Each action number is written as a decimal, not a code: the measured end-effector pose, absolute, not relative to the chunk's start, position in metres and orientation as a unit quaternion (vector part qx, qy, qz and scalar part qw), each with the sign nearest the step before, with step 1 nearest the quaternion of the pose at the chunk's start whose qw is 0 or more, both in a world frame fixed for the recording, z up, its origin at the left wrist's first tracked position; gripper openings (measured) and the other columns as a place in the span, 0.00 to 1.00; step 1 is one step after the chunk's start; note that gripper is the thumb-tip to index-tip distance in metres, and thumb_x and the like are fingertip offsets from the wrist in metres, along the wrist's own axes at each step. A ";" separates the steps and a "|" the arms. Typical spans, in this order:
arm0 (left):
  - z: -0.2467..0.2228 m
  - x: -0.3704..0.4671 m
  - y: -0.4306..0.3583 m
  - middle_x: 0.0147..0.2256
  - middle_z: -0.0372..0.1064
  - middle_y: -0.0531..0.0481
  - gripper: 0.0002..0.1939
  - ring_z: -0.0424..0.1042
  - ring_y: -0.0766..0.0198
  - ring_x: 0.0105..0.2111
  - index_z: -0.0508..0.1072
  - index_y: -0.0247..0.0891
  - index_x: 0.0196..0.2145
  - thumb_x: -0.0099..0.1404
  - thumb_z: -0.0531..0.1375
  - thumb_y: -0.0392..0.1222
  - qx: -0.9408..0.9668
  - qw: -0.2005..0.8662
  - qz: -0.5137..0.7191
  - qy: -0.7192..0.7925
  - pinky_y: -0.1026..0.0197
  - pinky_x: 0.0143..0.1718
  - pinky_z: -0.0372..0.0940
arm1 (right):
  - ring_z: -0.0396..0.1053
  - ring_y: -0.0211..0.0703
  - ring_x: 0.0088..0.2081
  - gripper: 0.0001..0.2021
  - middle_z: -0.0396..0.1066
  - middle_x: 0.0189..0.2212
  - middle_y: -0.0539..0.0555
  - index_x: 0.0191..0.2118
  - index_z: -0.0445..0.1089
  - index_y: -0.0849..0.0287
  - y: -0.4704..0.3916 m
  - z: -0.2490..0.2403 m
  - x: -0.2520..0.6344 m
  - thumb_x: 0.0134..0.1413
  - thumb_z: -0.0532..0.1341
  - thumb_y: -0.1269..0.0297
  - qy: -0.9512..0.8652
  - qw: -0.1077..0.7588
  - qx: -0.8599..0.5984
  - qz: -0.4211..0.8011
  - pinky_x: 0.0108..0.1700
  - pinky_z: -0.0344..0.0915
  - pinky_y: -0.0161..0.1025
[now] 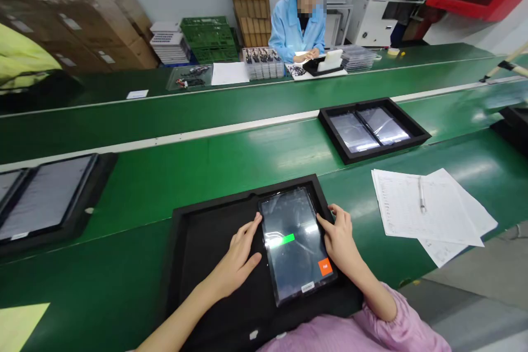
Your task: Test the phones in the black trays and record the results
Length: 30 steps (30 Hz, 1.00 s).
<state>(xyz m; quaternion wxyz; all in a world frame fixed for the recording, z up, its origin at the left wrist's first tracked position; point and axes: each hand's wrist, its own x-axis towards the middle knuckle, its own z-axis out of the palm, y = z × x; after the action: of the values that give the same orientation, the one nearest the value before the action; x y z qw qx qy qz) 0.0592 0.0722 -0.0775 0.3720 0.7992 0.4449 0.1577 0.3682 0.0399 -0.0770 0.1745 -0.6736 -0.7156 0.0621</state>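
Note:
A tablet (293, 264) with a dark screen lies in the right part of a black foam tray (218, 253). On its screen are a green bar and an orange square, and a small white label sits at its near edge. My left hand (237, 261) reaches over the tray's bare left part, fingers stretched, fingertips at the tablet's left edge and thumb apart. At the right edge, my right hand (341, 239) touches the tablet's side with one digit, its other fingers bent loosely over the tray's rim. Neither hand is wrapped round the tablet.
Another tray (346, 157) with two tablets stands beyond, and a third tray (93, 198) is at left. Papers (421, 209) with a pen (421, 195) lie at right. Across the green bench (231, 159), a person in blue (299, 27) works beside parts trays (264, 69).

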 end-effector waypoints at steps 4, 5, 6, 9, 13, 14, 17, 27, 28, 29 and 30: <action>-0.076 0.059 0.074 0.71 0.36 0.40 0.38 0.45 0.48 0.69 0.35 0.44 0.72 0.73 0.42 0.62 0.754 0.430 0.189 0.460 0.40 0.66 0.50 | 0.56 0.57 0.57 0.28 0.52 0.59 0.57 0.44 0.80 0.43 0.039 -0.074 0.372 0.49 0.55 0.83 -0.723 0.174 -0.660 0.107 0.55 0.63 0.54; -0.075 0.059 0.075 0.71 0.37 0.39 0.38 0.47 0.48 0.69 0.34 0.44 0.72 0.73 0.41 0.63 0.739 0.446 0.200 0.464 0.41 0.66 0.52 | 0.55 0.58 0.58 0.28 0.52 0.60 0.57 0.42 0.81 0.41 0.038 -0.073 0.372 0.48 0.55 0.83 -0.726 0.171 -0.656 0.113 0.55 0.62 0.55; -0.074 0.059 0.076 0.71 0.38 0.37 0.38 0.50 0.48 0.68 0.33 0.43 0.72 0.73 0.41 0.63 0.722 0.462 0.210 0.470 0.41 0.65 0.53 | 0.55 0.58 0.58 0.28 0.52 0.60 0.56 0.40 0.81 0.41 0.038 -0.072 0.372 0.48 0.55 0.84 -0.728 0.172 -0.654 0.112 0.55 0.62 0.56; -0.071 0.061 0.077 0.70 0.42 0.35 0.39 0.58 0.48 0.64 0.34 0.43 0.72 0.73 0.40 0.64 0.678 0.490 0.234 0.495 0.42 0.63 0.56 | 0.54 0.59 0.58 0.28 0.51 0.59 0.57 0.43 0.80 0.42 0.037 -0.068 0.370 0.48 0.55 0.84 -0.733 0.199 -0.646 0.073 0.55 0.61 0.57; -0.071 0.062 0.073 0.70 0.42 0.36 0.38 0.58 0.49 0.63 0.41 0.42 0.71 0.72 0.41 0.64 0.676 0.485 0.236 0.502 0.45 0.61 0.59 | 0.53 0.58 0.58 0.23 0.54 0.59 0.59 0.47 0.78 0.47 0.034 -0.062 0.366 0.54 0.57 0.80 -0.781 0.206 -0.590 0.015 0.58 0.58 0.57; -0.071 0.062 0.072 0.70 0.43 0.36 0.37 0.57 0.50 0.63 0.42 0.42 0.71 0.73 0.41 0.63 0.684 0.478 0.228 0.502 0.45 0.61 0.60 | 0.53 0.58 0.57 0.22 0.55 0.59 0.59 0.48 0.77 0.48 0.033 -0.060 0.365 0.55 0.57 0.78 -0.795 0.199 -0.573 0.004 0.59 0.56 0.58; -0.071 0.061 0.069 0.66 0.49 0.36 0.35 0.57 0.51 0.63 0.40 0.43 0.71 0.74 0.42 0.59 0.709 0.452 0.204 0.502 0.46 0.59 0.62 | 0.54 0.56 0.58 0.21 0.59 0.59 0.59 0.51 0.75 0.45 0.031 -0.056 0.360 0.57 0.59 0.75 -0.825 0.172 -0.539 -0.013 0.62 0.50 0.59; -0.073 0.059 0.066 0.62 0.57 0.35 0.32 0.64 0.51 0.58 0.41 0.41 0.71 0.75 0.43 0.54 0.757 0.392 0.172 0.494 0.38 0.62 0.59 | 0.56 0.58 0.59 0.20 0.60 0.60 0.62 0.54 0.74 0.43 0.033 -0.053 0.359 0.62 0.62 0.42 -0.848 0.148 -0.509 -0.006 0.63 0.42 0.61; -0.072 0.059 0.066 0.62 0.56 0.35 0.33 0.63 0.50 0.58 0.41 0.40 0.71 0.75 0.42 0.55 0.755 0.396 0.167 0.495 0.39 0.62 0.59 | 0.56 0.58 0.59 0.20 0.60 0.60 0.62 0.54 0.74 0.43 0.033 -0.052 0.360 0.62 0.61 0.42 -0.846 0.152 -0.510 -0.011 0.63 0.42 0.62; -0.070 0.060 0.066 0.63 0.55 0.34 0.34 0.63 0.50 0.59 0.41 0.38 0.71 0.75 0.41 0.56 0.753 0.402 0.158 0.497 0.39 0.62 0.58 | 0.56 0.59 0.58 0.19 0.61 0.59 0.62 0.54 0.74 0.42 0.033 -0.050 0.360 0.63 0.60 0.43 -0.846 0.154 -0.510 -0.017 0.63 0.42 0.63; -0.068 0.061 0.066 0.63 0.54 0.34 0.35 0.62 0.49 0.60 0.41 0.36 0.71 0.74 0.41 0.58 0.751 0.407 0.150 0.498 0.39 0.63 0.57 | 0.56 0.59 0.58 0.18 0.61 0.59 0.62 0.53 0.75 0.43 0.033 -0.049 0.360 0.64 0.59 0.43 -0.846 0.154 -0.509 -0.022 0.63 0.41 0.63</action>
<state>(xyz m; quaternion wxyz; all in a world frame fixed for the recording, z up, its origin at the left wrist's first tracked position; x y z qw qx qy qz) 0.0612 0.0661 -0.0684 0.4073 0.7507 0.4981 0.1498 0.3604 0.0330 -0.0492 0.1539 -0.5092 -0.8465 -0.0218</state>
